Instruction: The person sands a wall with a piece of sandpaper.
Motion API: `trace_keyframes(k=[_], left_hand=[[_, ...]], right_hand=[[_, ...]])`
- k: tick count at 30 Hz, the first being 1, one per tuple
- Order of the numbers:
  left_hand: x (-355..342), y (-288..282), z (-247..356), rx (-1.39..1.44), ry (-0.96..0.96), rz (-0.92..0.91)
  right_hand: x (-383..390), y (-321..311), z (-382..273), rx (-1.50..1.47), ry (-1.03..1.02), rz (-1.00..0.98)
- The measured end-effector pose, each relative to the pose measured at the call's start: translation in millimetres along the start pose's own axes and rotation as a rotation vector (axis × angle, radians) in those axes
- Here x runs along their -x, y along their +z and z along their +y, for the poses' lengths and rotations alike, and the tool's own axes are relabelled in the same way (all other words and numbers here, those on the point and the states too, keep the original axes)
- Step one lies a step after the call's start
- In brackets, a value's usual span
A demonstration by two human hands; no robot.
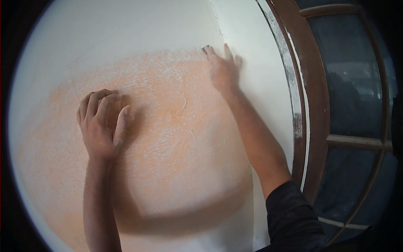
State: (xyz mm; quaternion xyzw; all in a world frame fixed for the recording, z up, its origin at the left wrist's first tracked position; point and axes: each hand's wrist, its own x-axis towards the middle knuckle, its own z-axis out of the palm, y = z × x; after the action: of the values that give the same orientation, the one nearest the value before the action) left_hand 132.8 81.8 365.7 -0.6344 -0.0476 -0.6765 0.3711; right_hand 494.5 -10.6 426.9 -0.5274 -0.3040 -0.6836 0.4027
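Note:
A white wall point(126, 29) fills most of the view, with a large scuffed peach patch point(163, 109) across its middle. At the left, my left hand point(100, 124) rests against this patch, fingers apart and bent, holding nothing. Higher up, near the wall's corner, my right hand point(224, 71) is at the patch's upper right edge. Its fingers reach up and are slightly blurred. A small dark edge point(205, 50) shows at the fingertips; what it belongs to is hidden by the hand.
Right of the corner, a narrow white wall strip point(268, 96) runs to a brown wooden frame point(308, 84). Beyond it are dark glass panes point(352, 75) divided by bars. A thin crack point(216, 19) marks the upper corner. My arms cast shadows on the wall.

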Motion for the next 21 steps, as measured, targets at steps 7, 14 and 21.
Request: trace_keyframes(k=[7, 14, 21], left_hand=[[-3, -10, -10, 0.138, 0.016, 0.036], [-3, -19, -25, 0.282, -0.019, 0.051], [0, -22, -24, 0.354, -0.034, -0.023]], right_hand=[[-3, -1, -17, 0.134, 0.126, -0.113], [-16, -36, -14, 0.22, 0.383, -0.369], [-10, -17, -7, -0.034, 0.429, -0.212]])
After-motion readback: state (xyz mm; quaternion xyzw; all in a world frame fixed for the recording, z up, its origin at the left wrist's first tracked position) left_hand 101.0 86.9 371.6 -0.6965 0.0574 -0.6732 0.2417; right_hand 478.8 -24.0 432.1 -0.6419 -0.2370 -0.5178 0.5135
